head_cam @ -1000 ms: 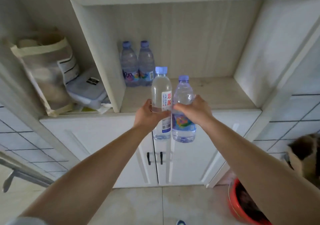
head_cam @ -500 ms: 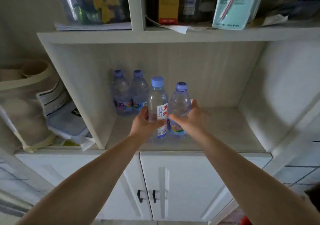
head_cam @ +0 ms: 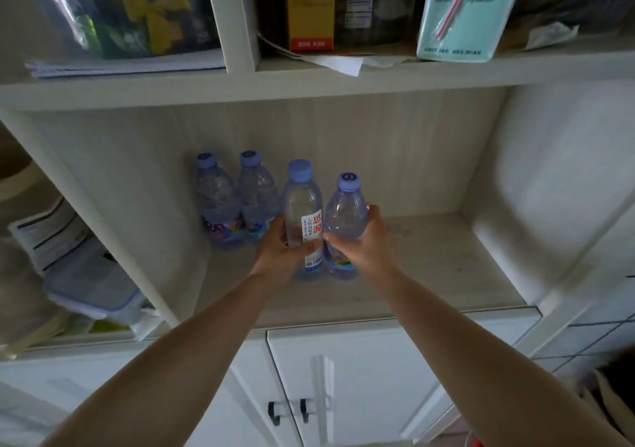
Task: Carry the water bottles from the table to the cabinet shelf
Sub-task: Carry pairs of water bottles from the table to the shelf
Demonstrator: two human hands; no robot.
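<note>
Bottles upright, caps up | left hand [head_cam: 280, 253] grips tall bottle [head_cam: 302, 213] | right hand [head_cam: 365, 240] grips short bottle [head_cam: 345, 219]

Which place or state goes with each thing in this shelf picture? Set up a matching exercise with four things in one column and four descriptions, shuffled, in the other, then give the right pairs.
Column 1
1. white-label bottle
2. colourful-label bottle
3. two back bottles
4. mint green packet

Column 2
A. on the shelf above
B. held by the right hand
C. standing untouched at the back left of the shelf
D. held by the left hand

Pairs: 1-D, 2-B, 3-C, 4-A
</note>
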